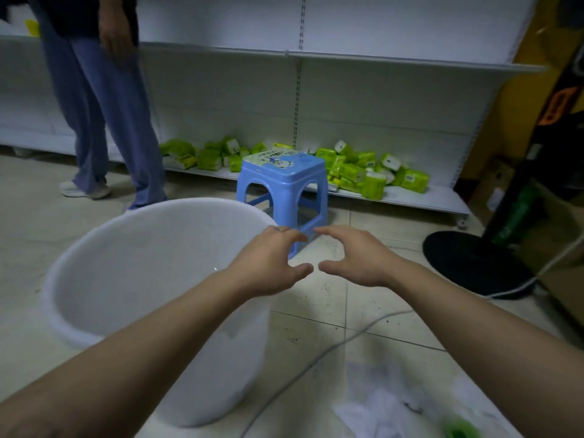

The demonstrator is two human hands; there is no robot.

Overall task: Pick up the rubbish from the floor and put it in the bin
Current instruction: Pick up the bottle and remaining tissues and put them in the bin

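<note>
A large white plastic bin (94,248) stands on the tiled floor at the left, and nothing shows inside it. My left hand (268,263) reaches past the bin's right rim, fingers apart and holding nothing. My right hand (357,257) hovers beside it, open, with its thumb close to the left thumb. Crumpled white paper rubbish (388,406) lies on the floor at the bottom right, below my right forearm. A small green scrap (458,429) sits at the bottom edge beside the paper.
A blue plastic stool (284,181) stands just beyond my hands. Green tissue packs (363,170) lie on the bottom shelf of a white rack (410,67). A person in blue trousers (104,121) stands at the left. A black fan base (474,263) and a cable (316,355) lie at the right.
</note>
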